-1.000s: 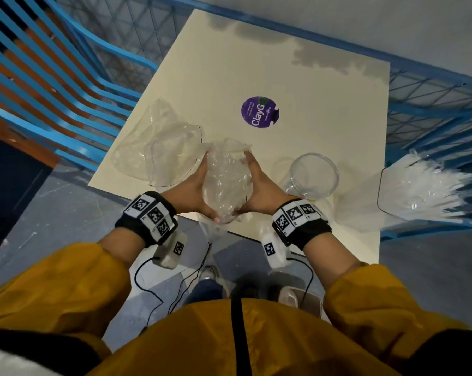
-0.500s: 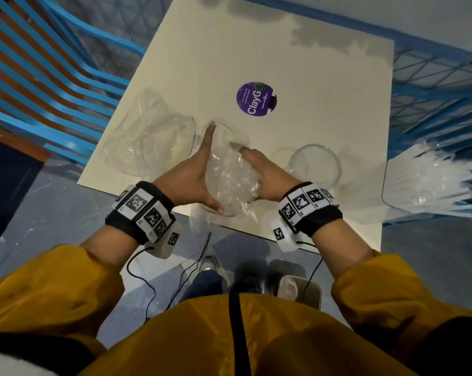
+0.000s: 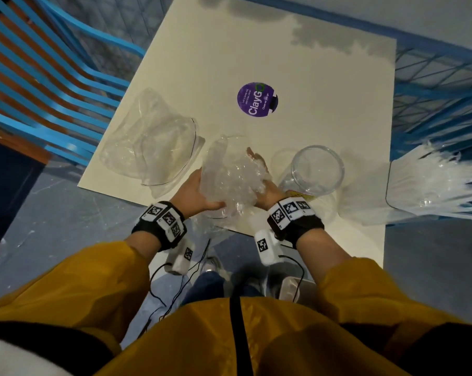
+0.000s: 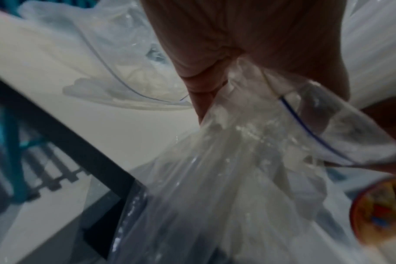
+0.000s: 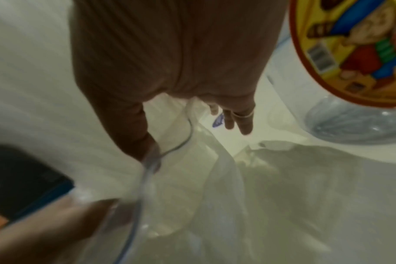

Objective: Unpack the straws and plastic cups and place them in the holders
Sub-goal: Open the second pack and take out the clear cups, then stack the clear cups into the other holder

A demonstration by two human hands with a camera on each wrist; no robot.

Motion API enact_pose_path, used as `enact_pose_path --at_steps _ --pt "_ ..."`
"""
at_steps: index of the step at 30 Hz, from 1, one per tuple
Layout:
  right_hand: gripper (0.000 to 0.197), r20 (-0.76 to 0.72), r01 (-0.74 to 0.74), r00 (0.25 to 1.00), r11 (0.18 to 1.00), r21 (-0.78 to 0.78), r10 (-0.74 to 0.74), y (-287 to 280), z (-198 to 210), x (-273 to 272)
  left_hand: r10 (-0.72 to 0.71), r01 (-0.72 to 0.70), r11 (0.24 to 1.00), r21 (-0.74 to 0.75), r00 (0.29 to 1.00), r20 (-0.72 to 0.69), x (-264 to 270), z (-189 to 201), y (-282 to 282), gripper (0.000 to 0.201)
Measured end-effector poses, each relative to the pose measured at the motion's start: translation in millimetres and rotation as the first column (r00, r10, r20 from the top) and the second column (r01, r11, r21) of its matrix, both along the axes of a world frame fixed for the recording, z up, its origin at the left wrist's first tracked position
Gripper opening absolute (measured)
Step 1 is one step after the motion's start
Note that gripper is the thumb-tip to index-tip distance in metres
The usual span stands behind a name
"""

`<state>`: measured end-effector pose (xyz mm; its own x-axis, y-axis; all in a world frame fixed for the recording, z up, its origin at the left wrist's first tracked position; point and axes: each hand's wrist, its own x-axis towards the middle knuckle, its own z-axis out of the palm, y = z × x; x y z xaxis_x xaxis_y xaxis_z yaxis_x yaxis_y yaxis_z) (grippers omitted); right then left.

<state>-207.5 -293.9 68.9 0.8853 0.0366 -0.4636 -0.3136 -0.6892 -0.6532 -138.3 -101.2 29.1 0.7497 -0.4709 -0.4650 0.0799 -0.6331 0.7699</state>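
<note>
A crumpled clear plastic bag (image 3: 229, 177) sits between my two hands at the table's near edge. My left hand (image 3: 194, 191) grips its left side, the thumb underneath; in the left wrist view the curled fingers (image 4: 206, 84) bunch the bag (image 4: 237, 178). My right hand (image 3: 268, 189) presses the bag's right side, fingers straight in the right wrist view (image 5: 237, 121). Just right of that hand stands an empty clear jar (image 3: 318, 148) with a colourful label (image 5: 350, 44). A wrapped bundle of white straws (image 3: 430, 183) lies at the table's right edge. I see no cups.
A second clear zip bag (image 3: 153, 147) lies flattened on the cream table (image 3: 283, 63), left of my hands. A purple round sticker (image 3: 257, 99) marks the table's middle. A blue slatted chair (image 3: 53, 90) stands to the left, blue wire frames (image 3: 432, 90) to the right.
The bag is squeezed into a tighter crumple than a second ago. My right hand has slid up over its right side. The jar and straws have not moved.
</note>
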Motion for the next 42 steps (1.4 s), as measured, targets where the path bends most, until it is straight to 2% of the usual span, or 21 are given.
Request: enact_pose_path --at_steps 1,3,4,6,8,9,10,12,14,15,17,21,29,32,34,36,38,39,42 --pt "0.077 0.053 0.104 0.993 0.993 0.062 -0.107 5.2 -1.6 1.6 0.034 -0.034 0.999 -0.031 0.999 -0.001 1.0 -0.6 1.5 0.069" --pt "0.088 0.220 0.205 0.951 0.976 0.073 -0.216 12.6 7.8 3.0 0.063 -0.065 0.996 -0.067 0.998 -0.021 2.9 -1.0 2.9 0.065" --pt "0.084 0.316 0.185 0.926 0.978 0.092 -0.205 11.0 6.9 2.3 0.066 -0.069 0.994 -0.084 0.997 -0.036 2.8 -0.4 3.6 0.071" --pt "0.074 0.402 0.172 0.885 0.968 0.186 -0.234 11.7 8.6 2.0 0.049 -0.051 0.993 -0.107 0.999 -0.022 -1.1 5.5 1.5 0.097" --pt "0.070 0.393 0.179 0.877 0.947 0.265 -0.276 19.5 13.0 3.2 0.039 -0.038 0.995 -0.091 0.999 0.010 -4.3 10.5 -4.3 0.118" --pt "0.068 0.368 0.209 0.875 0.932 0.297 -0.314 24.2 15.3 4.8 0.056 -0.053 0.993 -0.106 0.998 0.018 -5.1 10.2 -5.5 0.118" --pt "0.065 0.331 0.250 0.869 0.904 0.347 -0.367 27.6 16.4 6.3 0.092 -0.088 0.987 -0.136 0.996 0.020 -6.3 11.4 -6.8 0.112" --pt "0.056 0.223 0.355 0.830 0.792 0.498 -0.512 31.3 19.7 7.4 0.191 -0.186 0.968 -0.171 0.982 0.013 -4.6 12.1 -7.4 0.095" --pt "0.056 0.105 0.438 0.779 0.657 0.613 -0.618 33.0 22.5 7.7 0.264 -0.265 0.949 -0.169 0.964 -0.028 -3.9 14.7 -9.2 0.061" --pt "0.056 0.073 0.475 0.749 0.612 0.632 -0.658 33.7 28.1 7.5 0.282 -0.282 0.945 -0.168 0.959 -0.027 -3.7 15.2 -10.3 0.051" --pt "0.043 0.045 0.527 0.695 0.552 0.646 -0.717 31.4 33.9 8.1 0.300 -0.299 0.937 -0.180 0.954 -0.023 -3.0 14.7 -12.0 0.050" --pt "0.048 0.076 0.479 0.665 0.502 0.720 -0.743 24.9 56.5 11.1 0.335 -0.334 0.921 -0.200 0.942 -0.027 -1.8 14.2 -17.4 0.075" --pt "0.050 0.223 0.427 0.545 0.497 0.755 -0.808 15.1 100.9 9.9 0.352 -0.335 0.915 -0.226 0.935 0.039 2.0 22.4 -33.5 0.079" --pt "0.053 0.258 0.391 0.542 0.512 0.765 -0.800 14.2 115.2 7.8 0.327 -0.307 0.926 -0.218 0.943 0.062 3.1 24.6 -38.4 0.080" --pt "0.054 0.244 0.374 0.532 0.484 0.791 -0.811 12.4 126.2 6.7 0.330 -0.310 0.923 -0.230 0.942 0.056 2.1 25.6 -41.1 0.081" --pt "0.047 0.224 0.366 0.509 0.445 0.817 -0.831 7.2 139.0 5.3 0.337 -0.315 0.921 -0.228 0.940 0.062 1.7 26.2 -42.9 0.086" --pt "0.042 0.239 0.389 0.460 0.436 0.811 -0.855 -1.3 151.2 1.9 0.319 -0.297 0.932 -0.209 0.944 0.081 1.6 25.7 -43.4 0.086" --pt "0.046 0.263 0.386 0.424 0.436 0.813 -0.867 -6.3 157.8 -0.3 0.307 -0.285 0.938 -0.196 0.947 0.091 1.9 24.4 -43.4 0.083" --pt "0.048 0.265 0.330 0.320 0.369 0.869 -0.910 -23.7 173.4 -6.4 0.289 -0.272 0.951 -0.146 0.951 0.109 3.4 20.2 -43.0 0.086"
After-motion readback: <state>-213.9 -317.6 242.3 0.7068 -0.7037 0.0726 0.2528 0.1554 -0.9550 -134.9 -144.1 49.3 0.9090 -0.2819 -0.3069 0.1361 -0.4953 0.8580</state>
